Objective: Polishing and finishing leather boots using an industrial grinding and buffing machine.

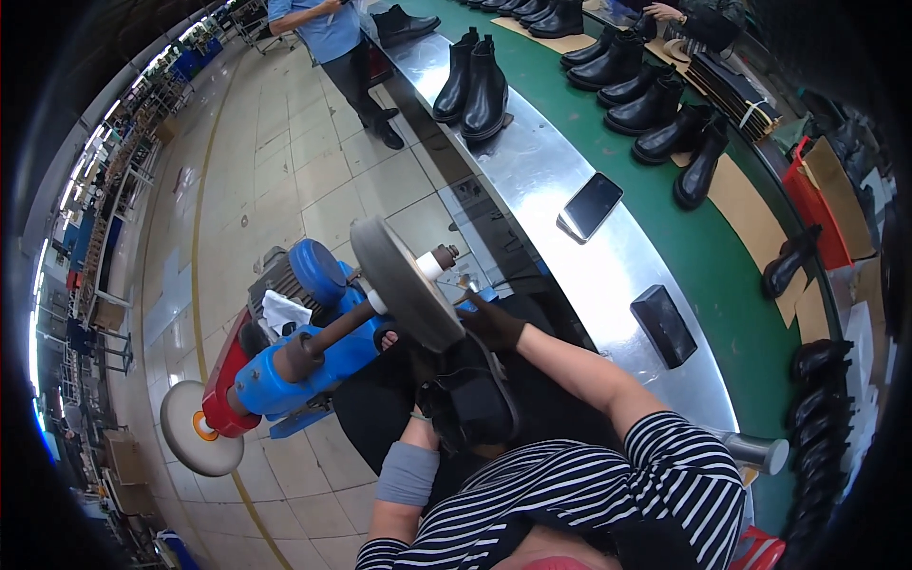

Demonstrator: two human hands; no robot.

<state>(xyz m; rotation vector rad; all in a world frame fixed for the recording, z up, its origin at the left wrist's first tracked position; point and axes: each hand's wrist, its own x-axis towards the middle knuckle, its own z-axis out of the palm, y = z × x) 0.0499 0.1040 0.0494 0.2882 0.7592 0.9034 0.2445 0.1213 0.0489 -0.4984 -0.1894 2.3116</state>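
Note:
A black ankle boot [465, 404] is held in front of my body, its front end against or just under the rim of a grey buffing wheel [408, 285]. My right hand [498, 326], in a dark brown glove, grips the boot's far right side beside the wheel. On the other side my left hand [418, 375], also in a dark glove, holds the boot. Most of its fingers are hidden by the boot and the dark clothing behind it. A grey sleeve cover [408, 473] wraps my left forearm.
The blue and red machine [285, 375] carries a second, pale wheel [195, 427]. To the right, a metal-edged bench [532, 171] bears a phone [594, 204], a black block [663, 326] and several black boots [470, 90]. A person [332, 47] stands beyond it.

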